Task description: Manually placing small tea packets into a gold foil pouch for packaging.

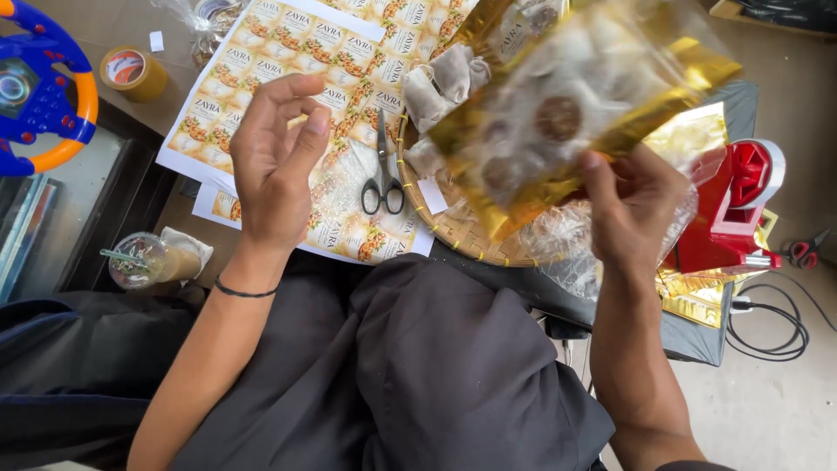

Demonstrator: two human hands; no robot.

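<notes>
Seated over my work, I hold one gold-edged clear bag (575, 113) up in my right hand (632, 205), fingers and thumb pinched on its lower corner. The bag hangs tilted above a round woven tray (462, 235), and through its clear front I can make out several round brown pieces, too blurred to count.

My left hand (275, 161) is raised beside it, apart from the bag, with fingers curled and the thumb meeting the fingertips. Whether it pinches something small I cannot tell. One thin black band (244, 292) circles that wrist.

Below my left hand lie printed sheets of labels (288, 52), at least two, overlapping. One pair of black-handled scissors (384, 179) rests on them, just beside the tray, points away from me. In the tray sit a few small cloth pouches (445, 83), partly hidden by the bag.

One roll of brown tape (132, 74) sits at the far left, near one blue and orange toy steering wheel (39, 87). One plastic cup with a straw (144, 259) stands near my left forearm. To my right is one red tabletop machine (737, 209) with more gold bags (697, 301) stacked beneath it, a second pair of scissors (806, 249) with red handles, and a black cable (780, 318) looped on the floor.
</notes>
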